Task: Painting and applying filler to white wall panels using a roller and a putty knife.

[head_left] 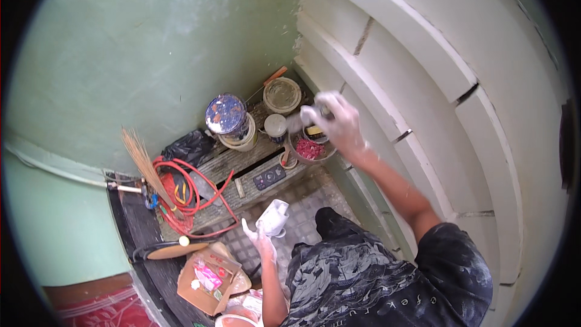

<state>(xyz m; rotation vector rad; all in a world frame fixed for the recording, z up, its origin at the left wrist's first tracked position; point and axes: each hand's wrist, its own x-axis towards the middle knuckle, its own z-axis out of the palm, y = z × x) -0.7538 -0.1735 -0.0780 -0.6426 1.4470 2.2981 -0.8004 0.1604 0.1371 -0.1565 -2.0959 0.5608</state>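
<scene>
My left hand (262,243), coated in white powder or paste, is closed around the side of a small white container (273,217) above the tiled floor. A white flap or piece stands up in its mouth. My right hand (340,124), also white-coated and blurred, is raised with bent fingers over the right end of the wooden bench. A blurred greyish shape shows by its fingertips, and what it grips cannot be made out. Below that hand sits a round basin (316,158) with pinkish-red bits and a yellow-and-black item inside.
On the bench (248,177) stand a blue paint-spattered bucket (226,114), a pale round bucket (282,95) and a small tin (275,126). A coiled red hose (192,197), a straw broom (142,160) and a black bag (189,145) lie left. A cardboard box (203,293) is lower left. White ledged panels (399,42) rise right.
</scene>
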